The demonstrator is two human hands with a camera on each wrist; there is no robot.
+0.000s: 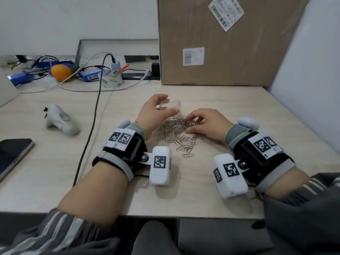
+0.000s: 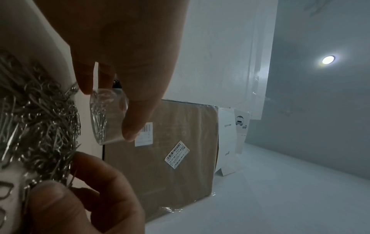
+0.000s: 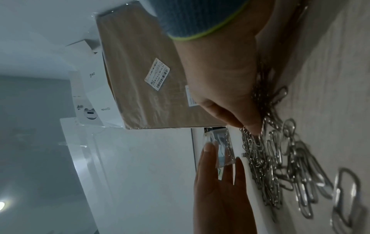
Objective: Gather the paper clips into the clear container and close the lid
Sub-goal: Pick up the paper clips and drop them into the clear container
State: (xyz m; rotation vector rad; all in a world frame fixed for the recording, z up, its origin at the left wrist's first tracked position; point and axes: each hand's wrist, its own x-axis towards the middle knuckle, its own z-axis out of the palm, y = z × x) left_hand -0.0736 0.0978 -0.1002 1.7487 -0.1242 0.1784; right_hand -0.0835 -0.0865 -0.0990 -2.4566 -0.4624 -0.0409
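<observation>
The clear container (image 1: pixel 171 107) sits mid-desk with the left hand (image 1: pixel 152 112) clasped round it. Paper clips (image 1: pixel 176 134) lie heaped just beside it on the pale wood-grain desk (image 1: pixel 248 111). The right hand (image 1: pixel 206 124) curls onto them; whether it pinches any I cannot tell. A cardboard box (image 1: pixel 220 43) and a white wall (image 1: pixel 73 19) stand behind.

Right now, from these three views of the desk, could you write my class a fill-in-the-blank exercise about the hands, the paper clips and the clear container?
1. The clear container is gripped by the ____ hand.
2. The right hand pinches into the pile of paper clips, most of which lie ____ the container.
3. Behind both hands stands a large ____ box.

Missing words: left; outside; cardboard.
</observation>
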